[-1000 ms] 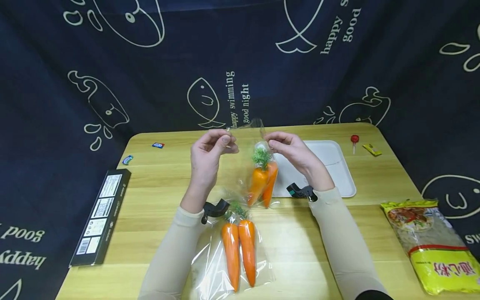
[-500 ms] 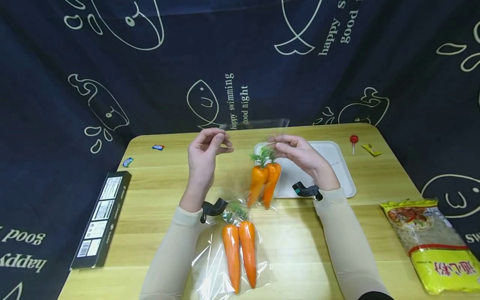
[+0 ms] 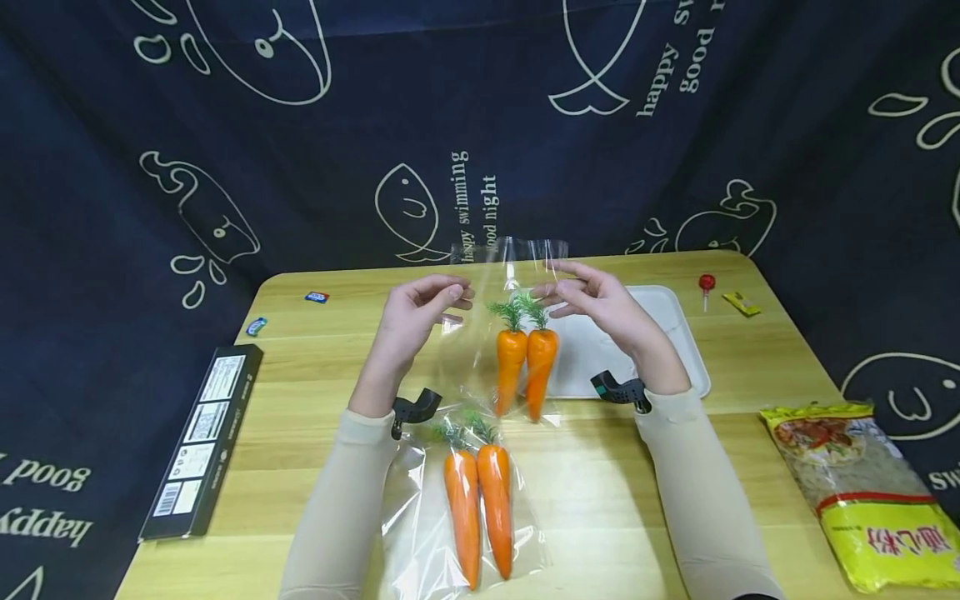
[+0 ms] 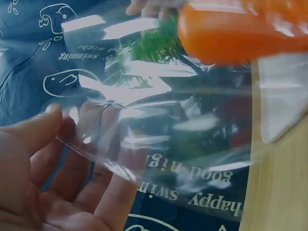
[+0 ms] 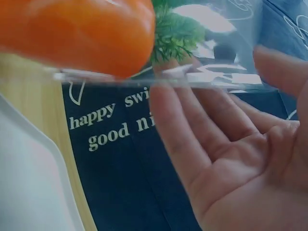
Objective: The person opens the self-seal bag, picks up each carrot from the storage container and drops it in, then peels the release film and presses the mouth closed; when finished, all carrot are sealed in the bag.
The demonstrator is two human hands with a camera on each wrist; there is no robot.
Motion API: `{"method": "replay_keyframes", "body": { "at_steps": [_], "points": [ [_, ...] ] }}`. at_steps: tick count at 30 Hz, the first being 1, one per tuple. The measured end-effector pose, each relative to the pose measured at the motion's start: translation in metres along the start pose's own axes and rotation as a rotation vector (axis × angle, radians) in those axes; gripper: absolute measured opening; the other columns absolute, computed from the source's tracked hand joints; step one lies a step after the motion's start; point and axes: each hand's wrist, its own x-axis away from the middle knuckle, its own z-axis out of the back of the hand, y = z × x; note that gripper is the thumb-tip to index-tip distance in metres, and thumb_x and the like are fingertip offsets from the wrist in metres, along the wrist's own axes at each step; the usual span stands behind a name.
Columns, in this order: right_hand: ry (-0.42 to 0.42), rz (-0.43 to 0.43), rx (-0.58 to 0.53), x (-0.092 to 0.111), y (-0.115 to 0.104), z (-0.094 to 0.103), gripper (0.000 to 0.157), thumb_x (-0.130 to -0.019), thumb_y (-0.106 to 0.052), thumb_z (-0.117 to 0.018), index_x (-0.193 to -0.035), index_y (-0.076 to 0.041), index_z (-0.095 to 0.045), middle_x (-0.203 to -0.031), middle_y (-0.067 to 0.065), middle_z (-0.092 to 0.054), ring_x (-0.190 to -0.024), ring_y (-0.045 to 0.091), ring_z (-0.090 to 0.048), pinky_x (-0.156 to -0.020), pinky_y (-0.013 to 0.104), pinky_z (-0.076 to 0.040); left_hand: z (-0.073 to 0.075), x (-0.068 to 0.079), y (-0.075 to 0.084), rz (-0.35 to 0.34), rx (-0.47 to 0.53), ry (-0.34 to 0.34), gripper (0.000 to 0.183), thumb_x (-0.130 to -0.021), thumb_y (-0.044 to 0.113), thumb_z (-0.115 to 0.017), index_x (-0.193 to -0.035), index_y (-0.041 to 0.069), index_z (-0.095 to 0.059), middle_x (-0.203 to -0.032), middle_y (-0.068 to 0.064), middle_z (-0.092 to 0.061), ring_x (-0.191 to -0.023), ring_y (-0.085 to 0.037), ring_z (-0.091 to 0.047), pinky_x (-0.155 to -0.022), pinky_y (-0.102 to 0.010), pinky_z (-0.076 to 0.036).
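Observation:
A clear plastic bag (image 3: 480, 333) with two orange carrots (image 3: 512, 358) with green tops stands upright between my hands in the head view. My left hand (image 3: 416, 312) pinches the bag's left edge between thumb and fingers; in the left wrist view several fingers lie behind the film. My right hand (image 3: 600, 304) is at the bag's other side, its fingers extended and touching the film, the thumb apart from them in the right wrist view. Nearer me, a second clear bag (image 3: 420, 533) lies flat on the table with two carrots (image 3: 463, 508) inside.
A white tray (image 3: 678, 333) sits behind my right hand. A black box (image 3: 202, 442) lies at left, a yellow food packet (image 3: 862, 492) at right. Small wrapped sweets (image 3: 317, 297) and a red lollipop (image 3: 707, 283) lie toward the back. A dark patterned cloth (image 3: 300, 192) hangs behind the table (image 3: 337, 350).
The upper bag has spread wider and its carrots now stand side by side, straighter. My right hand has moved slightly right and its fingers have opened out; my left hand has sunk a little.

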Motion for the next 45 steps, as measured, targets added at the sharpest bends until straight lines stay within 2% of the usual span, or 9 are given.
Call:
{"method": "replay_keyframes", "body": {
  "at_steps": [4,13,18,23,28,33,36,40,45],
  "points": [
    [0.034,-0.025,0.04,-0.002,0.003,-0.006,0.05,-0.099,-0.031,-0.062,-0.146,-0.017,-0.05,-0.126,0.013,-0.069,-0.108,0.024,-0.07,-0.092,0.036,-0.059,-0.001,0.001,0.001,-0.015,-0.018,0.005,0.032,-0.095,0.036,-0.068,-0.112,0.009,-0.072,-0.11,-0.009,-0.074,-0.097,-0.025,-0.073,-0.08,-0.04,-0.063],
    [0.131,0.046,0.103,0.007,0.0,0.005,0.035,-0.104,-0.029,-0.053,-0.132,-0.012,-0.065,-0.118,0.015,-0.072,-0.106,0.029,-0.071,-0.082,0.031,-0.062,0.007,-0.001,0.01,-0.088,-0.011,0.061,0.026,-0.098,0.029,-0.064,-0.109,0.007,-0.069,-0.104,-0.012,-0.076,-0.088,-0.03,-0.076,-0.07,-0.04,-0.064],
    [0.221,0.164,0.106,0.017,-0.009,0.006,0.033,-0.1,-0.02,-0.061,-0.132,-0.015,-0.065,-0.103,0.006,-0.077,-0.09,0.021,-0.075,-0.074,0.028,-0.062,0.014,-0.003,0.011,-0.136,-0.033,-0.009,0.022,-0.098,0.02,-0.064,-0.118,0.011,-0.069,-0.106,-0.014,-0.076,-0.087,-0.027,-0.076,-0.07,-0.04,-0.064],
    [0.273,0.306,0.001,0.026,-0.018,0.005,0.026,-0.095,-0.002,-0.065,-0.12,-0.005,-0.072,-0.095,-0.001,-0.078,-0.08,0.015,-0.073,-0.072,0.025,-0.061,0.019,-0.003,0.014,-0.193,0.024,-0.083,0.024,-0.099,0.015,-0.063,-0.121,0.008,-0.07,-0.111,-0.018,-0.073,-0.09,-0.031,-0.075,-0.07,-0.043,-0.063],
    [0.211,0.301,0.035,0.031,-0.027,0.007,0.018,-0.097,0.0,-0.059,-0.105,-0.002,-0.075,-0.1,0.0,-0.078,-0.088,0.014,-0.073,-0.079,0.023,-0.06,0.022,-0.001,0.017,-0.204,0.062,-0.084,0.017,-0.1,0.012,-0.061,-0.107,0.003,-0.074,-0.108,-0.012,-0.073,-0.091,-0.027,-0.074,-0.071,-0.041,-0.064],
    [0.097,0.297,0.179,0.036,-0.03,0.009,0.019,-0.1,-0.008,-0.058,-0.112,-0.003,-0.071,-0.11,-0.003,-0.075,-0.095,0.012,-0.072,-0.087,0.021,-0.057,0.022,0.002,0.019,-0.231,0.11,-0.103,0.028,-0.102,0.009,-0.047,-0.108,-0.005,-0.07,-0.108,-0.016,-0.072,-0.093,-0.037,-0.072,-0.073,-0.044,-0.063],
    [0.045,0.349,0.169,0.038,-0.028,0.009,0.028,-0.104,-0.017,-0.053,-0.118,0.002,-0.068,-0.116,-0.002,-0.073,-0.102,0.013,-0.07,-0.09,0.022,-0.057,0.016,0.003,0.02,-0.219,0.103,-0.057,0.024,-0.101,0.014,-0.057,-0.108,-0.005,-0.069,-0.105,-0.015,-0.071,-0.092,-0.036,-0.072,-0.072,-0.046,-0.063],
    [0.121,0.368,0.11,0.037,-0.027,0.001,0.04,-0.105,-0.03,-0.052,-0.115,0.005,-0.068,-0.113,0.002,-0.075,-0.098,0.016,-0.072,-0.089,0.024,-0.058,0.003,0.003,0.02,-0.192,0.005,0.054,0.024,-0.089,0.017,-0.076,-0.106,0.002,-0.069,-0.1,-0.01,-0.07,-0.086,-0.025,-0.073,-0.068,-0.039,-0.064],
    [0.25,0.306,0.125,0.034,-0.028,-0.01,0.017,-0.09,-0.009,-0.073,-0.105,-0.001,-0.073,-0.1,0.001,-0.078,-0.081,0.019,-0.073,-0.074,0.022,-0.06,-0.005,0.004,0.019,-0.255,-0.009,0.137,0.023,-0.086,0.006,-0.078,-0.104,-0.002,-0.067,-0.093,-0.01,-0.069,-0.079,-0.024,-0.071,-0.061,-0.032,-0.062]
  ]
}}
